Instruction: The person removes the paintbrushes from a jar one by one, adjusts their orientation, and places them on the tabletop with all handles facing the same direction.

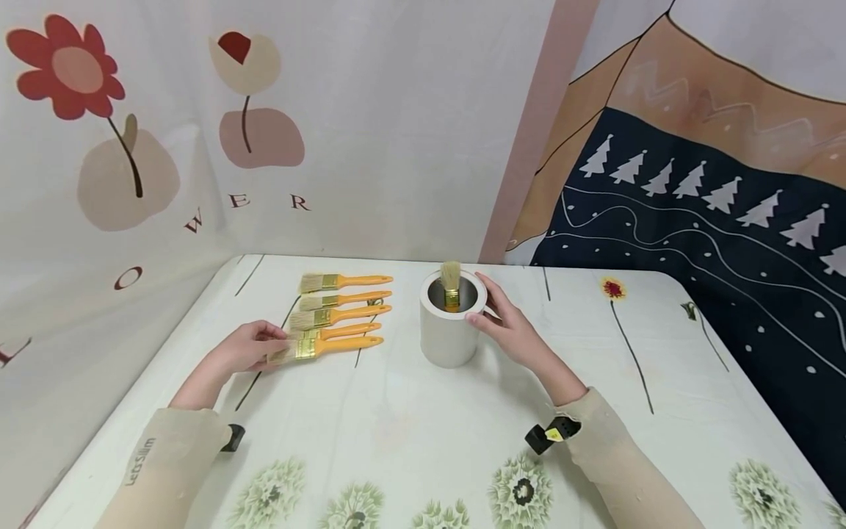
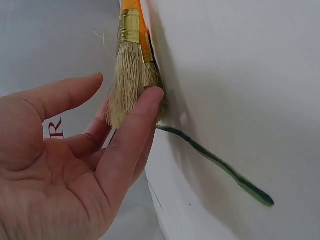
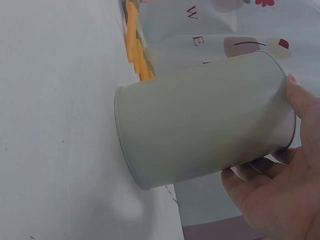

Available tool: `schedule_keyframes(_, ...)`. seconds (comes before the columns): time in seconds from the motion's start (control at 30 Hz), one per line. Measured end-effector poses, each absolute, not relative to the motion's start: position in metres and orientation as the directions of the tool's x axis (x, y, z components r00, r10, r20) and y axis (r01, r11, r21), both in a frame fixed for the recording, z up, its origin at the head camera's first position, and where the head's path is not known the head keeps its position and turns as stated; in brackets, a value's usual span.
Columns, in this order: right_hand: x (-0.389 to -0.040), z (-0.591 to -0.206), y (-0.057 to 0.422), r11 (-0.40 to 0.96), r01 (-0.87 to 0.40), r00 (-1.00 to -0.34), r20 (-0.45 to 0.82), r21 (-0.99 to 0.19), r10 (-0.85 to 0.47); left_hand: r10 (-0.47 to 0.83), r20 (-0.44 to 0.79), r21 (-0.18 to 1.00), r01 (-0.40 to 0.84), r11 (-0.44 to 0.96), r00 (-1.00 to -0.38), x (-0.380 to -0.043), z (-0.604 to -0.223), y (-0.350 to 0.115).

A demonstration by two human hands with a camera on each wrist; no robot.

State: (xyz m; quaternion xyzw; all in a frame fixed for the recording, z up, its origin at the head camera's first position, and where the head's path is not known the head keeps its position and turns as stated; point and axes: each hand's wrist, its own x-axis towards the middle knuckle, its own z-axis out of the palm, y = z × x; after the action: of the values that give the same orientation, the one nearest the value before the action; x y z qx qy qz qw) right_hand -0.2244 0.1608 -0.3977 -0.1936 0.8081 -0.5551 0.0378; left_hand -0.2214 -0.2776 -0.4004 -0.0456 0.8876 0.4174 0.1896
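My left hand (image 1: 250, 347) is at the bristle end of the nearest paintbrush (image 1: 346, 344), at the left of the table. In the left wrist view its fingers touch the bristles (image 2: 126, 80), and the thumb stands apart from them. That brush overlaps another paintbrush (image 2: 146, 47) with an orange handle. My right hand (image 1: 505, 323) holds a white canister (image 1: 448, 342) by its upper side, thumb and fingers around the rim. One paintbrush (image 1: 451, 279) stands in the canister, bristles up; its lower handle is hidden inside.
Several more paintbrushes (image 1: 346, 281) lie in a column left of the canister, handles pointing right. A white cloth with printed flowers covers the table (image 1: 423, 441). Printed curtains (image 1: 396, 132) hang behind the table's far edge.
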Motion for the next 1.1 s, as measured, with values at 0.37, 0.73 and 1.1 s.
schedule_keyframes(0.37,-0.226,-0.399,0.161,0.290,-0.294,-0.914,0.179,-0.911,-0.364,0.119,-0.367,0.693,-0.186,0.696,-0.922,-0.223,-0.408,-0.286)
schedule_keyframes(0.73,-0.224,-0.397,0.160,0.294,-0.292,-0.914,0.176,-0.910,-0.365,0.081,-0.360,0.649,-0.187,0.738,-0.929,-0.221,-0.408,-0.285)
schedule_keyframes(1.1,-0.224,-0.398,0.160,0.299,-0.291,-0.916,0.174,-0.909,-0.362,0.065,-0.347,0.648,-0.189,0.738,-0.936,-0.216,-0.399,-0.290)
